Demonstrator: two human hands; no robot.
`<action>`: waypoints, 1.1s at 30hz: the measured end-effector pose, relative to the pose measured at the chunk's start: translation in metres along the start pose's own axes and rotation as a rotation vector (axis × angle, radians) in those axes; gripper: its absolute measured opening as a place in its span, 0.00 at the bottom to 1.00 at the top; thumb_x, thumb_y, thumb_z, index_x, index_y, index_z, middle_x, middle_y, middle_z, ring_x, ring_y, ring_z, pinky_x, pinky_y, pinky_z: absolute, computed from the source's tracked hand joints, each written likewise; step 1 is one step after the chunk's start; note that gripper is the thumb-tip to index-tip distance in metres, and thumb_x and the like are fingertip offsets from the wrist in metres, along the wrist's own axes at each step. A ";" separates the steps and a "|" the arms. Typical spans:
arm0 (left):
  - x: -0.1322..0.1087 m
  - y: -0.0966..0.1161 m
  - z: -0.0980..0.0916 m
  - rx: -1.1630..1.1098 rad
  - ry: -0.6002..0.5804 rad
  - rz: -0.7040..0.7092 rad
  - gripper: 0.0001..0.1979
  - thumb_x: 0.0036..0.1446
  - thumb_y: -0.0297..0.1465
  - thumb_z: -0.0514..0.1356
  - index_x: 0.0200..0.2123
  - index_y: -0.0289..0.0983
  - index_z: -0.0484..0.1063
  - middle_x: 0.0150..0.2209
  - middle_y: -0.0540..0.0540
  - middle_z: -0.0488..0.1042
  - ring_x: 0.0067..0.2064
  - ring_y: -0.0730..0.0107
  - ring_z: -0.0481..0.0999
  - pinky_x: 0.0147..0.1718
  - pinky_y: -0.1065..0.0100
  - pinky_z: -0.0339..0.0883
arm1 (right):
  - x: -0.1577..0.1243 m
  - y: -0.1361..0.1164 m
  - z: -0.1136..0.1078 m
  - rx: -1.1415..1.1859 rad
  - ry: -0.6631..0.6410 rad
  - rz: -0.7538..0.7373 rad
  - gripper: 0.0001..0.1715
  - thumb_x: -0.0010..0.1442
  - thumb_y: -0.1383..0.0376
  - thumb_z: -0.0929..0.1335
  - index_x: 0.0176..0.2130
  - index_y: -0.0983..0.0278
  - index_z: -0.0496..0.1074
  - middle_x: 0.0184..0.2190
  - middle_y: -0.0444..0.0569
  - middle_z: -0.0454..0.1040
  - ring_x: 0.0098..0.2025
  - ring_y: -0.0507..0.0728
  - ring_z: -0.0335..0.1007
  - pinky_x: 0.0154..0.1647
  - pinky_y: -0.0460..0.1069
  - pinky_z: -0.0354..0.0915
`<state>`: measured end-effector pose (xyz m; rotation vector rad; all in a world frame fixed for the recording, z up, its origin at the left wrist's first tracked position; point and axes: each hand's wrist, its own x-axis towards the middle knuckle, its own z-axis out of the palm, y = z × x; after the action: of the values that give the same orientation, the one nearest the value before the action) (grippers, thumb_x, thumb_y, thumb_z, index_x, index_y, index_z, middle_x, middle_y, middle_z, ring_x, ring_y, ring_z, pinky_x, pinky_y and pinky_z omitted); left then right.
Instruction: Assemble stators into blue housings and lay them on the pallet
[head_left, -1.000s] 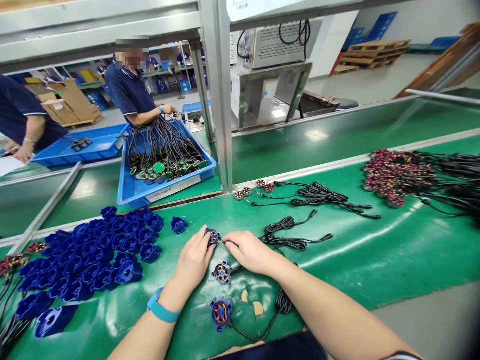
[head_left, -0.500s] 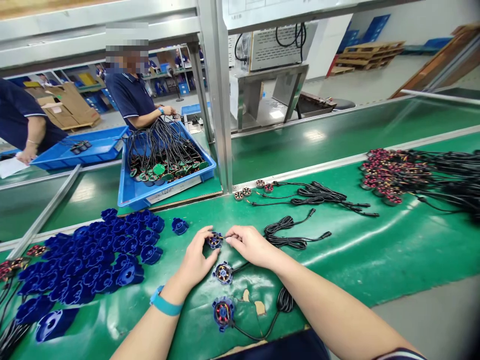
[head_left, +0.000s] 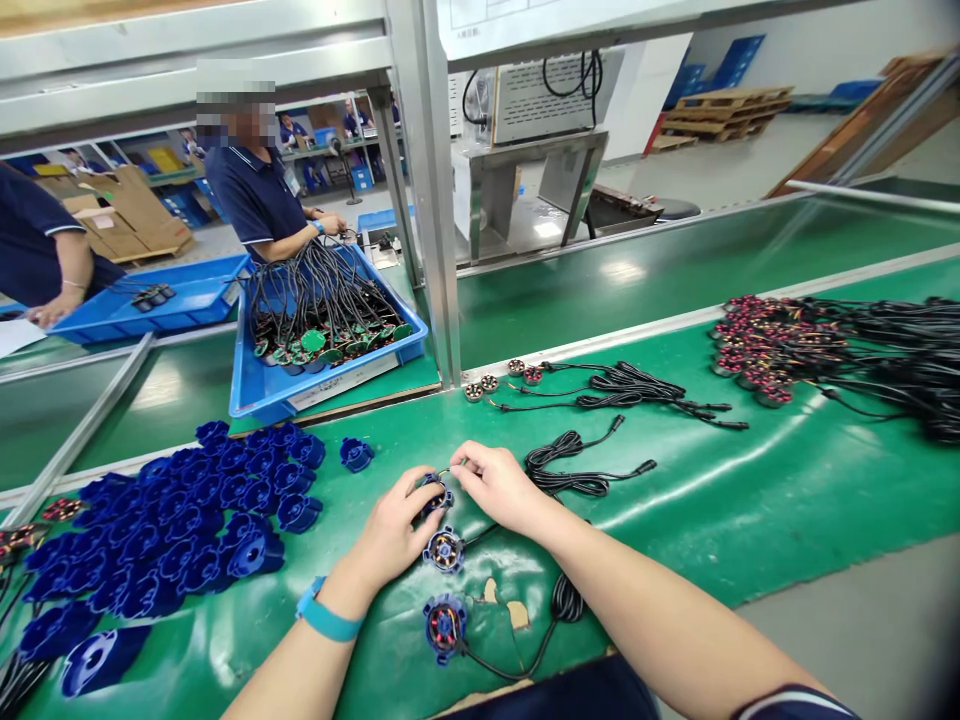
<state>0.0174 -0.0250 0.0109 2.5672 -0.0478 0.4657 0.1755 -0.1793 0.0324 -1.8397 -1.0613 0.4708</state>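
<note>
Fingers of your left hand (head_left: 394,527) grip the blue housing (head_left: 441,498) at the bench (head_left: 675,530), your right hand (head_left: 491,487) pinching its lead (head_left: 445,472): wire-routing, seemingly, next move calling for steady hold, light touch.

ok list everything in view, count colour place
Blue housings: many, blue, clustered left
Held housing: one, blue, centre
Filled housings: two, blue, nearer the camera
Post: one, silvery, upper middle
Small coils: four, one reddish, beside the post
Coil groups: two, red, far right and left edge
Trays: two nearby, blue, upper left
Cables: many, black, both sides, one tray
Pallets: count unclear, brown, upper right
Machine: one, grey, upper middle
Co-workers: two nearby, navy shirts, upper left
Worktop: one, green, foreground
Wristband: one, teal, person's left wrist
Left hand: one, bare, on held housing
Right hand: one, bare, pinching wire
</note>
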 end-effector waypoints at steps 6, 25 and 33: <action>-0.001 -0.001 0.005 0.181 0.038 -0.046 0.15 0.65 0.39 0.60 0.52 0.40 0.72 0.49 0.39 0.72 0.43 0.63 0.78 0.42 0.62 0.78 | -0.009 -0.009 0.003 -0.064 -0.027 -0.060 0.06 0.65 0.68 0.65 0.36 0.61 0.71 0.27 0.42 0.73 0.30 0.53 0.68 0.36 0.47 0.61; -0.006 0.003 0.014 0.252 0.126 -0.049 0.17 0.65 0.39 0.60 0.54 0.37 0.69 0.47 0.38 0.73 0.45 0.58 0.76 0.44 0.58 0.76 | -0.019 0.000 0.023 -0.081 -0.137 -0.099 0.06 0.68 0.65 0.61 0.40 0.60 0.67 0.34 0.49 0.77 0.35 0.56 0.75 0.39 0.50 0.68; -0.006 0.005 0.015 0.148 0.146 -0.078 0.13 0.66 0.36 0.58 0.51 0.38 0.71 0.44 0.40 0.73 0.45 0.59 0.75 0.45 0.59 0.74 | -0.020 -0.001 0.020 -0.126 -0.151 -0.158 0.09 0.69 0.64 0.61 0.42 0.61 0.70 0.37 0.51 0.79 0.40 0.57 0.77 0.42 0.50 0.70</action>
<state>0.0164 -0.0377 -0.0007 2.6591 0.1438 0.6466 0.1501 -0.1853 0.0214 -1.8337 -1.3541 0.4634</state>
